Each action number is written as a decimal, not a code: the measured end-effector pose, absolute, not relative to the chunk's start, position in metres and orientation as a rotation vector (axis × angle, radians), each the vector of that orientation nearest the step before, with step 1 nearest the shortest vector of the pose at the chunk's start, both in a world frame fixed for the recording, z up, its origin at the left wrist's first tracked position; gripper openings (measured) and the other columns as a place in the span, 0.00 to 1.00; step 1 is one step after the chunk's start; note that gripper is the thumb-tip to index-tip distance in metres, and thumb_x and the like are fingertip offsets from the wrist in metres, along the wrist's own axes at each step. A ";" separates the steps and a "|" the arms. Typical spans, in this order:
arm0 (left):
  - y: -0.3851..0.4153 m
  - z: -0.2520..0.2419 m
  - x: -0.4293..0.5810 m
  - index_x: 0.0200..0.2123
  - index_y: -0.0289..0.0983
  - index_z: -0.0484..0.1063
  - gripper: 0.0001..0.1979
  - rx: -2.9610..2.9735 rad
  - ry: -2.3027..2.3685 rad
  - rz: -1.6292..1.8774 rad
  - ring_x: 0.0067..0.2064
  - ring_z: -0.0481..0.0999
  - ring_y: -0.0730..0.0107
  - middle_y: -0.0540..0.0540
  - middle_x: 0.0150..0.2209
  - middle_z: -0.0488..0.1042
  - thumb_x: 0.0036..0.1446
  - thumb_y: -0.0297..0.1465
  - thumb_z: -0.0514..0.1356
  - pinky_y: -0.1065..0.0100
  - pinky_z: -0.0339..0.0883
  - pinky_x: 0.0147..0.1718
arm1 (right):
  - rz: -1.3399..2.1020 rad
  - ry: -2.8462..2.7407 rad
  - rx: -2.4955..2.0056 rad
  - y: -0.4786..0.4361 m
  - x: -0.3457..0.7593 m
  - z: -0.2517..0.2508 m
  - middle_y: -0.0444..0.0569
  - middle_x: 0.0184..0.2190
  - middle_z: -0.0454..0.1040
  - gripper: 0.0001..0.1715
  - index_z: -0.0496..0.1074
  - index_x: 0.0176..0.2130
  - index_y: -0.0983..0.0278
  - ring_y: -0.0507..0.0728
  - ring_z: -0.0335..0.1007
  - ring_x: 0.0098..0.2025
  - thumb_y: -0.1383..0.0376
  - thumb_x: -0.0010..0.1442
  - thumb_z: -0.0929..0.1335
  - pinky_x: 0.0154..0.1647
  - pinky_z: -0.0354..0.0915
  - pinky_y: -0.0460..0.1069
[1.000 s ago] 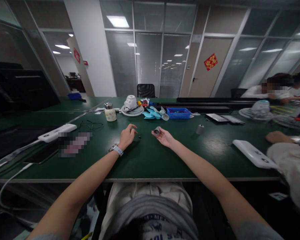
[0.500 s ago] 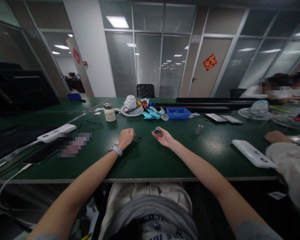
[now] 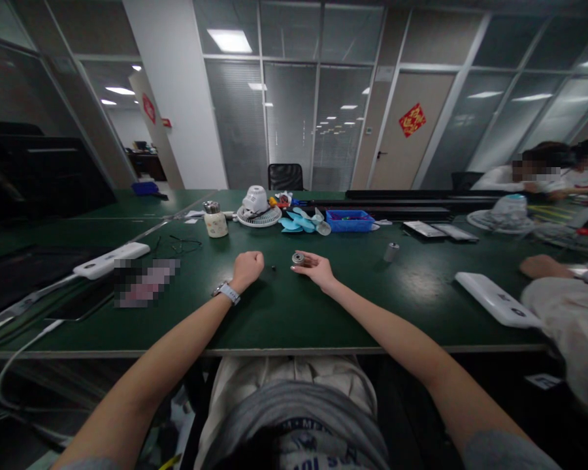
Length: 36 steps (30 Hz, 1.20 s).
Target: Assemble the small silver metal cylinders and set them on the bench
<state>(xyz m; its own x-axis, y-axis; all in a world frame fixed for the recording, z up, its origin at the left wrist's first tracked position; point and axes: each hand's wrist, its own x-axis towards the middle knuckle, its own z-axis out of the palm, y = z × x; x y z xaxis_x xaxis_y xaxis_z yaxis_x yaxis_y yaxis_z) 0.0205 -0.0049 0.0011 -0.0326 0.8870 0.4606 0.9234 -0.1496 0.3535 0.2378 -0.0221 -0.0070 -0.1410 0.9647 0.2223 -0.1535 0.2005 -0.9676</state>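
Observation:
My left hand [image 3: 247, 267], with a watch on its wrist, rests on the green table [image 3: 284, 307] curled into a fist; nothing shows in it. A tiny dark part [image 3: 274, 267] lies on the table just right of it. My right hand [image 3: 313, 266] pinches a small grey cylindrical part [image 3: 298, 258] at its fingertips, low over the table. A second grey cylinder [image 3: 391, 251] stands on the table further right.
At the back stand a white fan base [image 3: 258, 207], blue fan blades [image 3: 301, 222], a blue tray [image 3: 350, 221] and a jar [image 3: 215, 220]. White power strips lie left [image 3: 112, 260] and right [image 3: 497, 300]. Another person's arm [image 3: 543, 267] rests at the right.
My left hand closed from a loose pinch into a fist and settled lower. My right hand turned from palm-up to fingers down, carrying the grey part leftward and down toward the table.

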 end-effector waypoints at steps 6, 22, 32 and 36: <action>-0.006 0.002 0.021 0.19 0.36 0.69 0.17 -2.181 -1.980 -0.985 0.25 0.64 0.69 0.46 0.21 0.70 0.55 0.28 0.46 0.67 0.47 0.26 | 1.204 -1.336 -0.920 -0.020 0.237 -0.008 0.49 0.38 0.80 0.28 0.75 0.46 0.65 0.57 0.77 0.42 0.72 0.43 0.77 0.55 0.67 0.57; -0.005 0.002 0.020 0.19 0.37 0.69 0.17 -2.170 -2.002 -0.944 0.25 0.65 0.68 0.46 0.21 0.70 0.55 0.28 0.47 0.67 0.47 0.26 | 0.441 -1.250 -1.368 0.039 0.317 -0.013 0.53 0.41 0.79 0.28 0.72 0.46 0.63 0.59 0.75 0.44 0.59 0.46 0.76 0.49 0.67 0.55; -0.004 -0.003 0.019 0.16 0.37 0.66 0.17 -2.238 -1.958 -1.032 0.24 0.63 0.69 0.46 0.19 0.67 0.54 0.29 0.46 0.66 0.45 0.26 | 0.160 -0.915 -1.800 0.068 0.400 -0.020 0.62 0.45 0.76 0.27 0.68 0.53 0.68 0.63 0.73 0.49 0.67 0.54 0.71 0.53 0.63 0.55; -0.003 -0.004 0.018 0.17 0.37 0.67 0.18 -2.238 -1.969 -1.030 0.23 0.62 0.69 0.46 0.19 0.67 0.54 0.29 0.46 0.66 0.46 0.26 | 0.164 -0.906 -1.816 0.066 0.397 -0.016 0.65 0.48 0.73 0.31 0.64 0.57 0.71 0.65 0.70 0.53 0.69 0.54 0.69 0.55 0.61 0.56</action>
